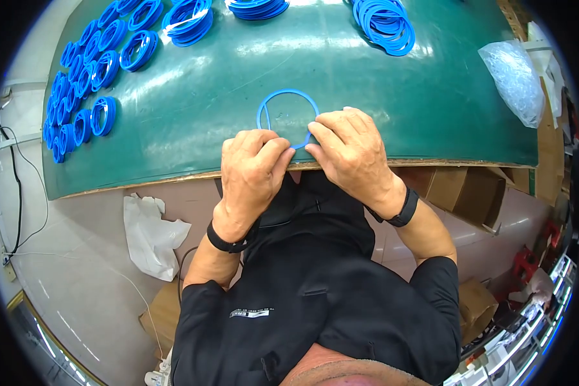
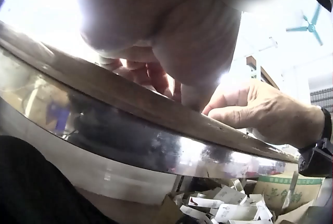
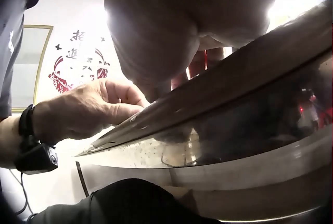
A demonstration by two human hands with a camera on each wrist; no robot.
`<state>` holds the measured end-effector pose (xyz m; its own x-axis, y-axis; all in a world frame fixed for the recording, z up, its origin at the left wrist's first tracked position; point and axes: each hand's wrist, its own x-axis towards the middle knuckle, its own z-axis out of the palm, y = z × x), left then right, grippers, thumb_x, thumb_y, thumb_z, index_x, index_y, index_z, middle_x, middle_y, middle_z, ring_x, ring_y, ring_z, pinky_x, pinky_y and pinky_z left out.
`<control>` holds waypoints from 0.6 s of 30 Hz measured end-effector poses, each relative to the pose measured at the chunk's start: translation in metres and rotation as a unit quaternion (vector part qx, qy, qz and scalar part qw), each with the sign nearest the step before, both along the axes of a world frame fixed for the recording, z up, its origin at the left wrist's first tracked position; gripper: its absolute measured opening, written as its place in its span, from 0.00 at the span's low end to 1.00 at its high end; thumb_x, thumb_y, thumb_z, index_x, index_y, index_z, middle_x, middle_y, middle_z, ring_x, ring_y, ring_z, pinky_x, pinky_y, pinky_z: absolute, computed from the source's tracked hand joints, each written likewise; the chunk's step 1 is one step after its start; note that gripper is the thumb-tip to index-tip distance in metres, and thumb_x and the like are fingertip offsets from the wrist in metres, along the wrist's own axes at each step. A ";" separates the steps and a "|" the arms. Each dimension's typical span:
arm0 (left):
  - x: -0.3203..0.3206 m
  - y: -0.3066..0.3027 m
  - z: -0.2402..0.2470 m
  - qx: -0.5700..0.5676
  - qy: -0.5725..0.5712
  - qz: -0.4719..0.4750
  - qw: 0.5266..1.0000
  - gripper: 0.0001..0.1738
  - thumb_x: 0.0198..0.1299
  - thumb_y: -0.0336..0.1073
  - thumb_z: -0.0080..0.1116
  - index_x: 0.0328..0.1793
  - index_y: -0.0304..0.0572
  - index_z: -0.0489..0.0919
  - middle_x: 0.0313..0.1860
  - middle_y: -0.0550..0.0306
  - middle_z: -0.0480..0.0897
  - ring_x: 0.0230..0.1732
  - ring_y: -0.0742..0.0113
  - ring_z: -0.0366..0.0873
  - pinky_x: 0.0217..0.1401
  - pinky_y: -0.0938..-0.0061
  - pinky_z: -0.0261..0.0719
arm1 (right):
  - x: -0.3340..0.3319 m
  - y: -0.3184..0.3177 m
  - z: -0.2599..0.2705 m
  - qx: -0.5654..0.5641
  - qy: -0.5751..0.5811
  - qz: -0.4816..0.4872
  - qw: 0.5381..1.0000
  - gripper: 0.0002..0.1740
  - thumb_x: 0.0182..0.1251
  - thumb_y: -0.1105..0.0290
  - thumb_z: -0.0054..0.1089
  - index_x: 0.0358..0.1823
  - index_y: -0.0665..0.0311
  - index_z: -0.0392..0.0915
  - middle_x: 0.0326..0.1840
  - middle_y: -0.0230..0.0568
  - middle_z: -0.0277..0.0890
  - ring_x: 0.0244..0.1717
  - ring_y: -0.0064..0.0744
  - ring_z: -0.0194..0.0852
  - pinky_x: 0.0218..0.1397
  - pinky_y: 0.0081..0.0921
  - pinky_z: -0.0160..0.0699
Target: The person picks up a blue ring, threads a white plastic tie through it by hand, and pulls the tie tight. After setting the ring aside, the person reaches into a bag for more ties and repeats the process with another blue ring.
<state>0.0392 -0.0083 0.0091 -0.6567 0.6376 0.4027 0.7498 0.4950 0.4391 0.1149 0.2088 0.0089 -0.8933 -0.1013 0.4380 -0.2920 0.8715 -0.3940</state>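
Note:
In the head view a thin blue ring [image 1: 291, 91] lies at the front of the green table, a short strand of it crossing inside at the left. The left hand [image 1: 251, 166] pinches its lower left part between thumb and fingers. Across from it, the right hand [image 1: 352, 149] pinches the lower right side, the thumbs a small gap apart. Both wrist views look from below the table edge; there the left hand [image 2: 161, 26] and the right hand [image 3: 192, 21] hide the ring.
Many bundles of blue rings [image 1: 103, 116] stand at the table's left, with stacks [image 1: 384, 26] along the far side. A clear plastic bag [image 1: 513, 80] lies at the right. Cardboard boxes [image 1: 464, 193] sit below the table edge [image 1: 193, 175].

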 end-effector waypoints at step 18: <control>-0.005 -0.018 0.012 -0.005 -0.003 -0.020 1.000 0.16 0.57 0.32 0.82 0.51 0.44 0.90 0.52 0.57 0.89 0.55 0.51 0.87 0.56 0.56 0.80 | -0.008 -0.012 0.007 0.039 -0.014 -0.005 0.999 0.27 0.67 0.61 0.80 0.64 0.64 0.87 0.72 0.44 0.84 0.75 0.45 0.81 0.88 0.59 0.66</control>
<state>0.0341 -0.0267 0.0215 -0.6335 0.6667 0.3927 0.7662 0.4697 0.4385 0.1072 0.1963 0.0163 -0.9060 -0.1256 0.4042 -0.2737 0.9022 -0.3333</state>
